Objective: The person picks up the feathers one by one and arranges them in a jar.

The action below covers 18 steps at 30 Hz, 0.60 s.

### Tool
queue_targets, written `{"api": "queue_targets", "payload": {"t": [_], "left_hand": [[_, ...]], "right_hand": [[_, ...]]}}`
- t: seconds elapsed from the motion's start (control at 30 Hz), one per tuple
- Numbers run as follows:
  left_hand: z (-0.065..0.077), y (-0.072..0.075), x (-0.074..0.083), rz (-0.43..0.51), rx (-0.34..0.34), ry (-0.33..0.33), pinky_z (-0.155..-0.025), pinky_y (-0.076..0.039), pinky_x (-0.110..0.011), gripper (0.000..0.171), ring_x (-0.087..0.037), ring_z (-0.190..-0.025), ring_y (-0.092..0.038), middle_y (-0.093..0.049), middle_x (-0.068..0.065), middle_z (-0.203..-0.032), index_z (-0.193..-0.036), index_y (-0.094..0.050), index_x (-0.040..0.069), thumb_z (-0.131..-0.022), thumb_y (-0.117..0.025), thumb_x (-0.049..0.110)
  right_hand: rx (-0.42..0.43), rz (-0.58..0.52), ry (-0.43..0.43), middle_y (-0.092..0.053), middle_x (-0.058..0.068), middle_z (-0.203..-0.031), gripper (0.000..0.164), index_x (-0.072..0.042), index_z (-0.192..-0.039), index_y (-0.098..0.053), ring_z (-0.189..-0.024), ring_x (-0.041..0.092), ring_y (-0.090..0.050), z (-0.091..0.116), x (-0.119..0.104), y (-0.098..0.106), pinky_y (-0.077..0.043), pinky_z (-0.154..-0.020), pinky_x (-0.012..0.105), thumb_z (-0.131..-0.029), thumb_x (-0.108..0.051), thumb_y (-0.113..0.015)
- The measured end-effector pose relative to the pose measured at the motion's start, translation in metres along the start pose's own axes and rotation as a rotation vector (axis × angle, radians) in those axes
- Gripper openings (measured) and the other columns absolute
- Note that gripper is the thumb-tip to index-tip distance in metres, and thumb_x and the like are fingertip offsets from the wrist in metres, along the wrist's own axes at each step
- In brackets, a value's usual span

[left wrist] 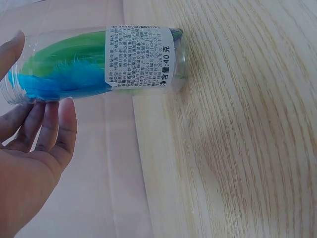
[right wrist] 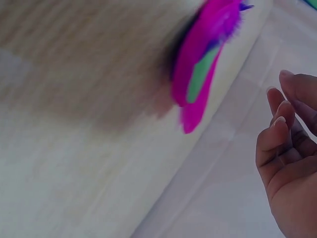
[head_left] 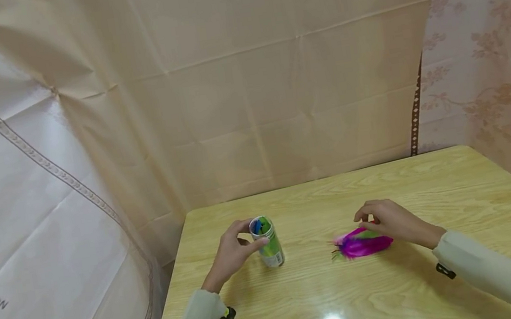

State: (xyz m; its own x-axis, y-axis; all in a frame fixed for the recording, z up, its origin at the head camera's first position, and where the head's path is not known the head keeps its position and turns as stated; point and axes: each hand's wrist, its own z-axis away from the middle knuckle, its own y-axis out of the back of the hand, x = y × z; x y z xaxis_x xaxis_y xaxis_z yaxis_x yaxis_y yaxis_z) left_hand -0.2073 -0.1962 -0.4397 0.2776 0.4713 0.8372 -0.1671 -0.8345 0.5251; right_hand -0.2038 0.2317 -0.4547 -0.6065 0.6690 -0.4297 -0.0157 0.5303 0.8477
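A clear plastic jar (head_left: 271, 251) with a white printed label (left wrist: 140, 57) stands on the table. Green and blue feathers (left wrist: 64, 82) show through its wall. My left hand (head_left: 230, 251) grips it near the open top, thumb on one side and fingers on the other. To the right lies a small pile of feathers (head_left: 363, 246), mostly magenta, with some green and purple. Over the right end of this pile is my right hand (head_left: 394, 220), fingers loosely bent. In the right wrist view nothing shows between its thumb and fingertips (right wrist: 280, 121).
The wooden table (head_left: 313, 293) carries both the jar and the pile. Beige cloth (head_left: 276, 96) hangs behind its far edge, with more cloth at the left and a flowered sheet (head_left: 492, 66) at the right. A bright reflection lies on the tabletop near the front.
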Motion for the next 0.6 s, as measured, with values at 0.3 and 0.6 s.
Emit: {"api": "queue_targets", "payload": {"t": [0.3,0.6], "left_hand": [[0.000,-0.001,0.001,0.001,0.000,0.014,-0.090,-0.053,-0.041,0.056,-0.017,-0.114,-0.058,-0.061,0.007,-0.123,-0.135,-0.064,0.027,-0.087,-0.082,0.049],[0.000,0.000,0.003,-0.001,-0.002,0.018,-0.090,-0.052,-0.041,0.057,-0.017,-0.115,-0.058,-0.062,0.006,-0.124,-0.135,-0.064,0.025,-0.087,-0.082,0.049]], "right_hand": [[-0.013,0.016,-0.057,-0.069,-0.008,-0.091,0.012,-0.010,-0.101,-0.078,-0.077,0.003,-0.056,0.025,0.017,-0.003,-0.050,-0.066,0.026,-0.090,-0.012,-0.081],[-0.037,-0.021,-0.095,-0.065,-0.012,-0.090,0.015,-0.013,-0.101,-0.076,-0.076,0.000,-0.054,0.046,0.026,-0.006,-0.049,-0.065,0.025,-0.089,-0.020,-0.082]]}}
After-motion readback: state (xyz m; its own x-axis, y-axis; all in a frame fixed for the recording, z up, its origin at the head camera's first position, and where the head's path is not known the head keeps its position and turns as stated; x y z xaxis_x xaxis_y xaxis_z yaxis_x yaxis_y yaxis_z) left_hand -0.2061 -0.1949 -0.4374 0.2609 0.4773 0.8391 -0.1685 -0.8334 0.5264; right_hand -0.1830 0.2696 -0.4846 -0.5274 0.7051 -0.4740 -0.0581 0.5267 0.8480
